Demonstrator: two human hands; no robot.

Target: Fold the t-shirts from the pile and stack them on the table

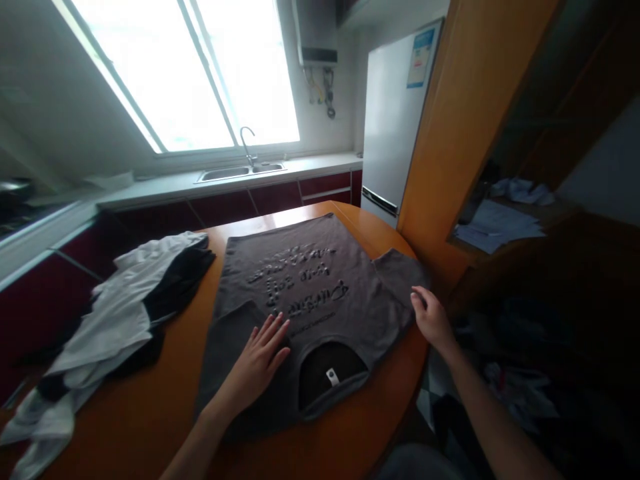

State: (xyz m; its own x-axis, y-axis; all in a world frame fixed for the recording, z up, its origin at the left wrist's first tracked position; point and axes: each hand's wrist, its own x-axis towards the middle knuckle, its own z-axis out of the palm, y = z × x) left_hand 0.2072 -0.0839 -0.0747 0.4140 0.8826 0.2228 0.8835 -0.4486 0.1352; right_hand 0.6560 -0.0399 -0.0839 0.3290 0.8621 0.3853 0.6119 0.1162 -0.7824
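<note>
A grey-brown T-shirt with raised lettering lies spread flat, front up, on an orange wooden table, its collar towards me. My left hand rests flat on the shirt just left of the collar, fingers stretched out. My right hand sits at the right sleeve near the table's edge, fingers curled onto the cloth; whether it grips the fabric I cannot tell.
A heap of white and black clothes lies on the left part of the table. Behind are a counter with a sink, a window, a white fridge, and a wooden cabinet with papers on the right.
</note>
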